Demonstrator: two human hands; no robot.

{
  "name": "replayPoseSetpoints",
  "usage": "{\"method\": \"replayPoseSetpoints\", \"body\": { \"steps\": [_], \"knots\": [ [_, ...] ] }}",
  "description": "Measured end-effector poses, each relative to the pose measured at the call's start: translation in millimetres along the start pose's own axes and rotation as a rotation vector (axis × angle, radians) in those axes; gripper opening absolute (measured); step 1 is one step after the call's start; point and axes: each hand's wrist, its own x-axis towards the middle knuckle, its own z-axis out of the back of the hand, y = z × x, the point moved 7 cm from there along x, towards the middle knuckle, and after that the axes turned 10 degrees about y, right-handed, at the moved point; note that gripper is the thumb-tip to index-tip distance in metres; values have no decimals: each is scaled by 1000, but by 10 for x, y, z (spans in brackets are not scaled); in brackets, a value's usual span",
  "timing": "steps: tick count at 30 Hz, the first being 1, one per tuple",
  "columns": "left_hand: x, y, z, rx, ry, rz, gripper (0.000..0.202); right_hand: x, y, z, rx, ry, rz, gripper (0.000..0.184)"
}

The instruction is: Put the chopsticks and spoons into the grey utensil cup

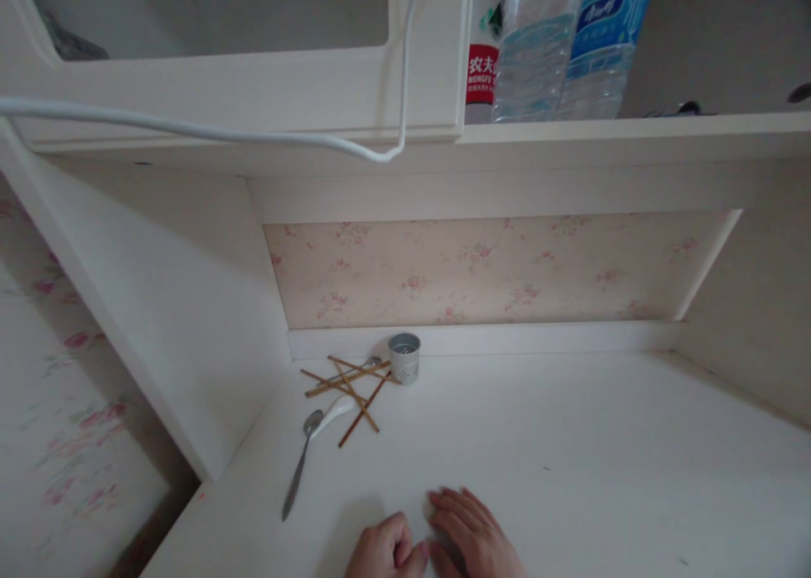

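Observation:
At the near edge of the view, my left hand (388, 549) rests low over the white desk with its fingers curled into a loose fist; nothing shows in it. My right hand (474, 534) lies beside it, fingers stretched out and lowered to the desk top, holding nothing visible. Farther back on the left, several brown chopsticks (355, 396) lie crossed in a loose pile. A grey perforated utensil cup (405, 360) stands upright behind them. A metal spoon (296, 477) and a white spoon (334, 411) lie in front of the pile; another metal spoon (373, 362) is partly covered by chopsticks.
The white desk (570, 443) has side panels left and right and a flowered back wall (475, 274). Overhead, a cabinet shelf (634, 130) holds plastic water bottles (538, 54). A white cable (253, 134) hangs across the cabinet's front.

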Motion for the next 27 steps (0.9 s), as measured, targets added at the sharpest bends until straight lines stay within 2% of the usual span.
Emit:
{"method": "replayPoseSetpoints", "body": {
  "steps": [3, 13, 17, 19, 22, 25, 27],
  "knots": [
    [-28, -28, 12, -3, -11, -44, 35, -7, 37, 29, 60, 27, -40, 31],
    [-58, -59, 36, 7, -26, -42, 34, -15, 59, 54, 101, 6, -54, 31],
    [-13, 23, -8, -9, -47, -67, 37, -5, 60, 96, 133, -45, -52, 26],
    [7, 102, 25, -23, -106, -88, 39, -2, 56, 120, 150, -81, -47, 23],
    [-44, 236, 312, 10, -345, -110, 43, 5, 48, 143, 164, -114, -47, 20],
    [-193, 324, 812, 147, -664, -89, 41, 12, 51, 156, 169, -126, -50, 19],
    [-226, 371, 1118, 309, -784, 15, 42, 9, 58, 173, 185, -144, -54, 19]
  ]
}}
